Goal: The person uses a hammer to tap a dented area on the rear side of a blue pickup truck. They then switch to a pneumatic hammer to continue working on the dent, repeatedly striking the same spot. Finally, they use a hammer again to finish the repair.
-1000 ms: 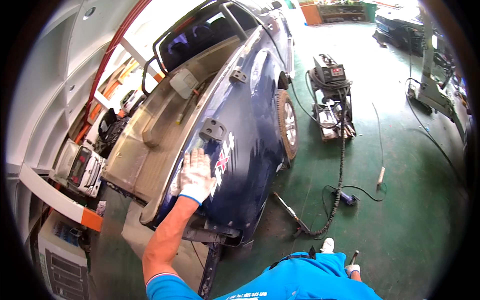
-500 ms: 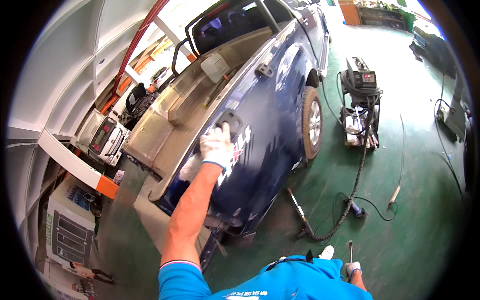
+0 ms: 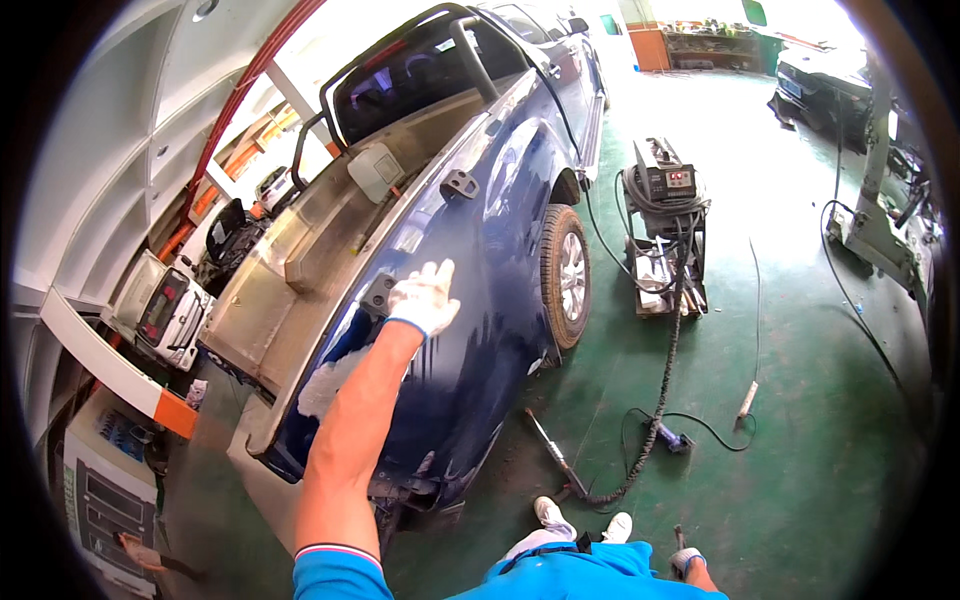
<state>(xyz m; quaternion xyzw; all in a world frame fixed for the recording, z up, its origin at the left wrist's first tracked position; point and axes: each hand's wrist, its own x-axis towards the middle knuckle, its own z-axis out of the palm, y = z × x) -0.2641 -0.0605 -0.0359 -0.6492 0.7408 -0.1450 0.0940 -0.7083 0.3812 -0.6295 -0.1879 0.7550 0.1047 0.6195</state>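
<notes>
My left hand (image 3: 424,298), in a white work glove, rests with its fingers spread on the dark blue side panel (image 3: 465,330) of a pickup truck. Just left of it, a dark plate with holes (image 3: 376,292) sits by the upper edge of the truck bed. A similar plate (image 3: 459,184) is farther along that edge. Nearer to me, a dull grey patch (image 3: 322,385) shows on the paint. Low at my right side, my gloved right hand (image 3: 687,562) is closed around a slim hand tool (image 3: 680,537); its exact kind is unclear.
A welding machine on a cart (image 3: 665,185) stands right of the rear wheel (image 3: 567,275). Its thick cable (image 3: 655,430) and torch (image 3: 545,435) lie on the green floor (image 3: 790,500), near a blue power tool (image 3: 674,438). A white canister (image 3: 376,172) is in the truck bed.
My view has shifted, so the truck sits farther left. My left hand has slid off the nearer dark plate onto the painted panel beside it. The tool stays in my right hand.
</notes>
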